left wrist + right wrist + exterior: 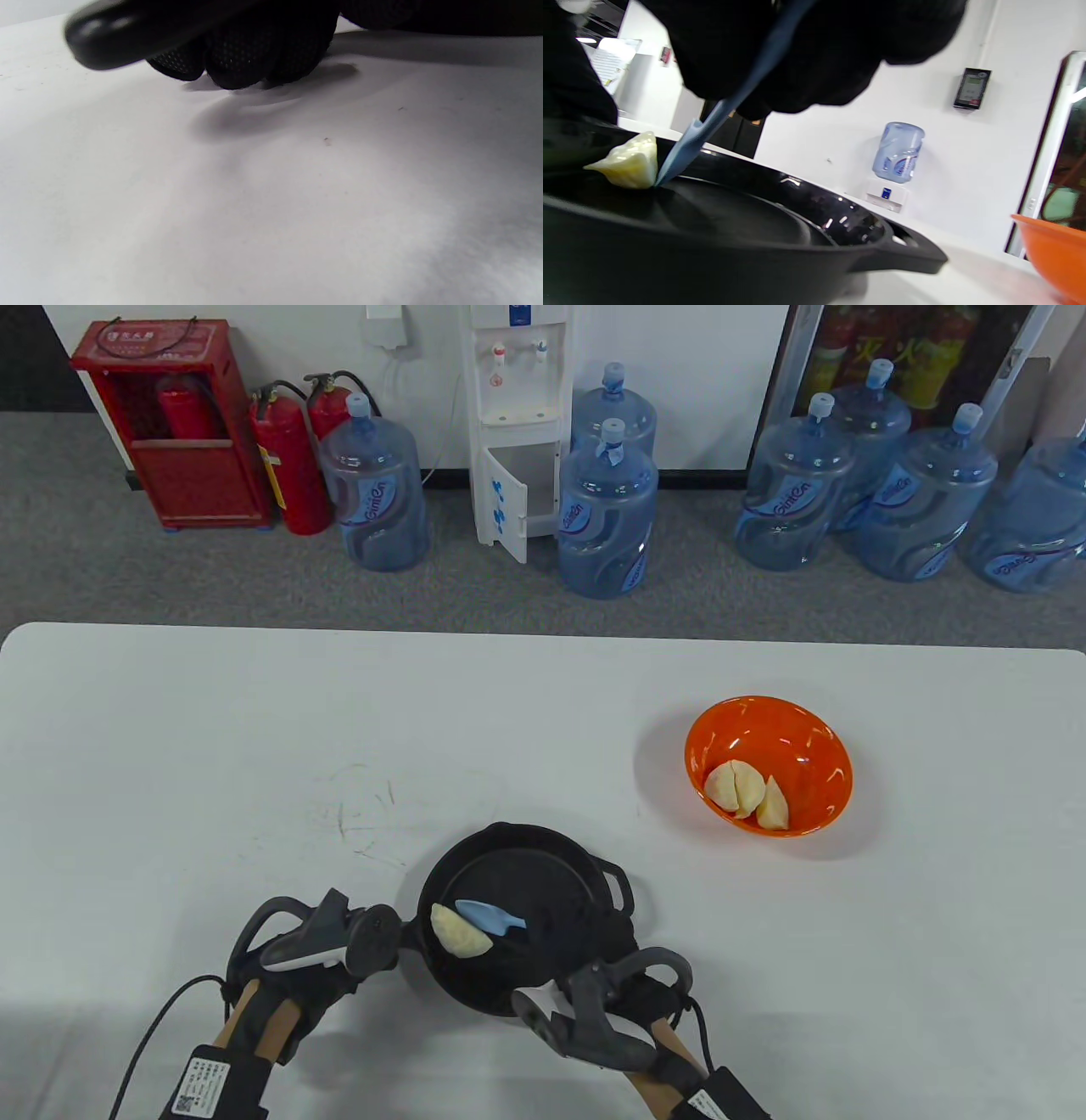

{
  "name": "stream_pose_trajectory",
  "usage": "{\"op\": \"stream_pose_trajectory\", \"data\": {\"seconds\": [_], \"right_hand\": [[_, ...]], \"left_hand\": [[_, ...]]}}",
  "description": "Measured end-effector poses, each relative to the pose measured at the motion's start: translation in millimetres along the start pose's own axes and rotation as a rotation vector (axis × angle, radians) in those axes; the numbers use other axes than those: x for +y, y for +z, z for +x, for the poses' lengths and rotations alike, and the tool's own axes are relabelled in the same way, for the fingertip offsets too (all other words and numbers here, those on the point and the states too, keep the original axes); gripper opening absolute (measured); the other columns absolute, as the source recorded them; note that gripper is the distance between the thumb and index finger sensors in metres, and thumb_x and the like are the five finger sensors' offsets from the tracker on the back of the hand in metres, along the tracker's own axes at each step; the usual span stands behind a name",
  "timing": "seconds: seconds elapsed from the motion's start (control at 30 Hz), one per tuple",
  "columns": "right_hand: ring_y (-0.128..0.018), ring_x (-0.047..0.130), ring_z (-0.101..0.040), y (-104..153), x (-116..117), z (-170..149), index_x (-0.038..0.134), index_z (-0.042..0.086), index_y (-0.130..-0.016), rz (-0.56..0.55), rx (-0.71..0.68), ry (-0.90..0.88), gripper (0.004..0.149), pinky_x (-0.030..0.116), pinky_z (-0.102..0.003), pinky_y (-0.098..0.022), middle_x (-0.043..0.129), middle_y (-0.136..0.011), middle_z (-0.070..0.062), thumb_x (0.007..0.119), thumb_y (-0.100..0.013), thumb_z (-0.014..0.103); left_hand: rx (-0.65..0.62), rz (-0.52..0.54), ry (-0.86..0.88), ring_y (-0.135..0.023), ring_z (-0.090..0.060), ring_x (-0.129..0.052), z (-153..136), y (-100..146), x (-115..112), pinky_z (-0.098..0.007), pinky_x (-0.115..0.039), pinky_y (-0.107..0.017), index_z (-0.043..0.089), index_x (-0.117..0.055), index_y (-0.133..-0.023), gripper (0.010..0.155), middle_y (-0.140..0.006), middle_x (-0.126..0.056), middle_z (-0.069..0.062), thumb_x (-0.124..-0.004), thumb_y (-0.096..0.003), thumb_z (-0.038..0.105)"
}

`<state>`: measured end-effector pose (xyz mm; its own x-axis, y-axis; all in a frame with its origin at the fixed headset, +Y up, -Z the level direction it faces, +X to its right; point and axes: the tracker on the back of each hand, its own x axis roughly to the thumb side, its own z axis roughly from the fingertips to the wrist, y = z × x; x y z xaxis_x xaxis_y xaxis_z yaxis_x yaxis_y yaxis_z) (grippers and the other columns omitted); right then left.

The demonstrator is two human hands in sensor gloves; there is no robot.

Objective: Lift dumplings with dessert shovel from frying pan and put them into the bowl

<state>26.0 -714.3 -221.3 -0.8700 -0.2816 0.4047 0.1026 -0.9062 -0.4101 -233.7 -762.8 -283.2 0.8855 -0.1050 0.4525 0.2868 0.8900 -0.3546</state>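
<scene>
A black frying pan [551, 857] sits near the table's front edge with one pale dumpling [458, 933] at its left side. My right hand [624, 967] grips a light blue dessert shovel [492, 916]; its blade tip touches the dumpling [630, 163] on the pan floor [746, 220]. The shovel [712, 123] runs up into my curled fingers. My left hand [339, 950] holds the pan's long handle [140, 29], with curled fingers [250, 55] just above the table. An orange bowl [797, 729] to the right holds two dumplings [747, 793].
The white table [254, 746] stretches wide to the left and behind the pan. The bowl's rim [1052, 250] shows at the right wrist view's lower right. Beyond the table's far edge stand water jugs [607, 509], a dispenser [517, 424] and fire extinguishers [288, 458].
</scene>
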Motion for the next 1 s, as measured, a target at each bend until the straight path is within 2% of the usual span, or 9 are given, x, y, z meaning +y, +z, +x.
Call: {"op": "stream_pose_trajectory", "data": {"seconds": [0.5, 0.67, 1.0], "right_hand": [[-0.047, 0.096, -0.015, 16.2, -7.4, 3.1, 0.085, 0.032, -0.096, -0.091, -0.163, 0.044, 0.04, 0.083, -0.038, -0.04, 0.089, -0.087, -0.001, 0.078, -0.057, 0.041], [-0.045, 0.095, -0.014, 14.2, -4.9, -13.5, 0.085, 0.033, -0.095, -0.018, -0.159, -0.078, 0.04, 0.083, -0.036, -0.038, 0.09, -0.087, 0.0, 0.078, -0.057, 0.041], [-0.04, 0.094, -0.013, 8.0, 18.2, -42.2, 0.086, 0.032, -0.095, 0.192, -0.047, -0.384, 0.04, 0.083, -0.035, -0.034, 0.092, -0.083, 0.0, 0.077, -0.058, 0.044]], "left_hand": [[-0.001, 0.001, 0.005, -0.068, -0.012, -0.095, -0.4, -0.1, -0.2, -0.05, -0.076, -0.074, 0.026, -0.056, -0.11, 0.054, -0.086, -0.083, 0.009, -0.058, -0.0595, 0.047], [-0.001, 0.001, 0.004, -0.067, -0.012, -0.095, -0.4, -0.1, -0.1, -0.05, -0.076, -0.074, 0.026, -0.056, -0.11, 0.054, -0.086, -0.083, 0.009, -0.059, -0.0595, 0.047], [-0.001, 0.001, 0.005, -0.068, -0.012, -0.095, -0.5, 0.0, -0.1, -0.05, -0.076, -0.074, 0.026, -0.056, -0.11, 0.054, -0.086, -0.083, 0.009, -0.058, -0.0596, 0.047]]}}
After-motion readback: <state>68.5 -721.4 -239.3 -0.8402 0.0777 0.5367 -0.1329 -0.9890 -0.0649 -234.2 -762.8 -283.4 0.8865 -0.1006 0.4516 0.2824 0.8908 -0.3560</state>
